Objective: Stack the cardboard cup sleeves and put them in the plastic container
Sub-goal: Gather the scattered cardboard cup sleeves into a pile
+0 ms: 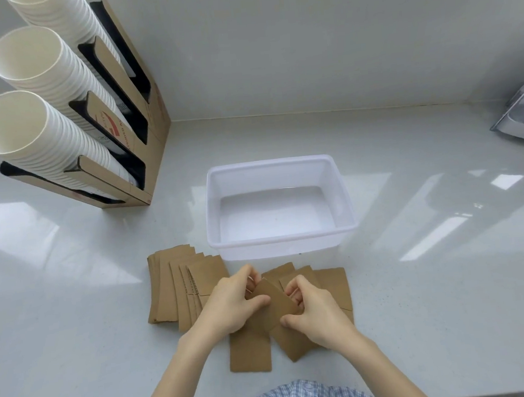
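Gripping one cardboard sleeve (274, 298), left hand (231, 302) and right hand (315, 312) close around it.

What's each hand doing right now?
Left hand: closed on the cardboard sleeve.
Right hand: closed on the same sleeve.

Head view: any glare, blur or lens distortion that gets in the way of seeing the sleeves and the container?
Head view: bright window reflections streak the glossy counter on both sides; wide-angle bending curves the back wall edge and leans the cup stacks; sleeves, both hands and the empty container read clearly, with soft shadows.
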